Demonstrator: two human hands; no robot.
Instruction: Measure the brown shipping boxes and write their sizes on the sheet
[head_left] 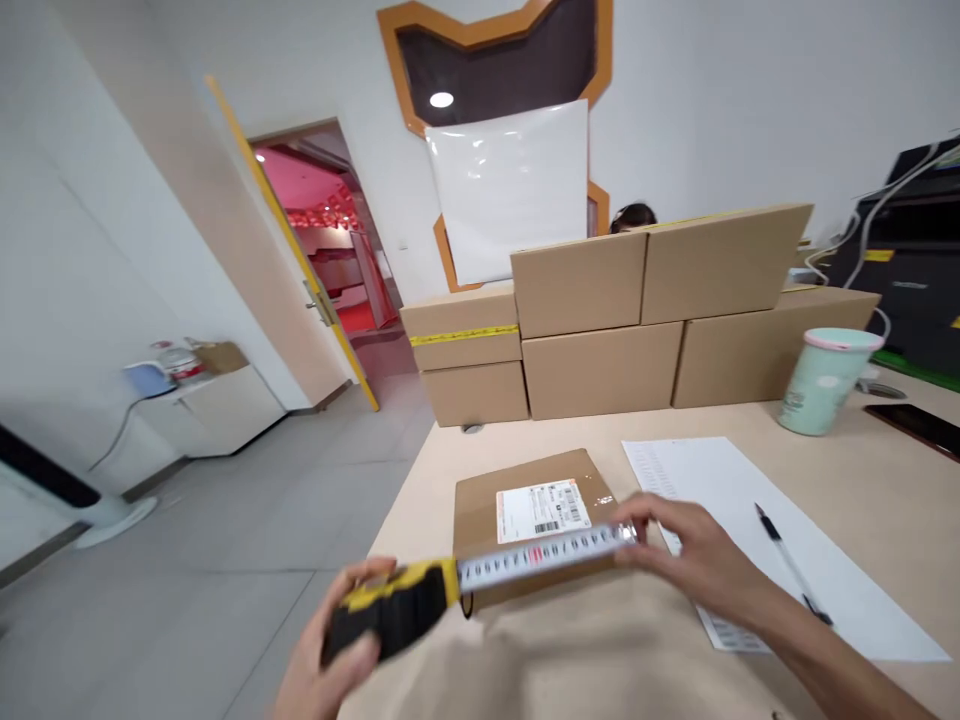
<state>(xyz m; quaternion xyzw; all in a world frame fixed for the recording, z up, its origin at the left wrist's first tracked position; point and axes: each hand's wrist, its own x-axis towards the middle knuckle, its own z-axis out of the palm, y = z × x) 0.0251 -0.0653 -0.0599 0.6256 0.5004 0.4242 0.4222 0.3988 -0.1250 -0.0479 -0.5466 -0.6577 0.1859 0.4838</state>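
Observation:
My left hand (337,640) is wrapped round the yellow and black case of a tape measure (394,605). From the case the white blade runs out to the right, tilted slightly upward. At its end, my right hand (679,550) pinches the metal tip between thumb and fingers. Just behind the stretched blade, a small brown cardboard box (480,500) lies on the table, and the blade hides part of its near side. A white shipping label (517,510) with barcodes is stuck on its top.
Larger cardboard boxes (600,370) stand stacked in two rows at the back. A printed sheet (750,490) with a pen (787,560) lies at right, near a green cup (829,385) and a phone (919,430). Behind the boxes shows the top of a person's head (634,216).

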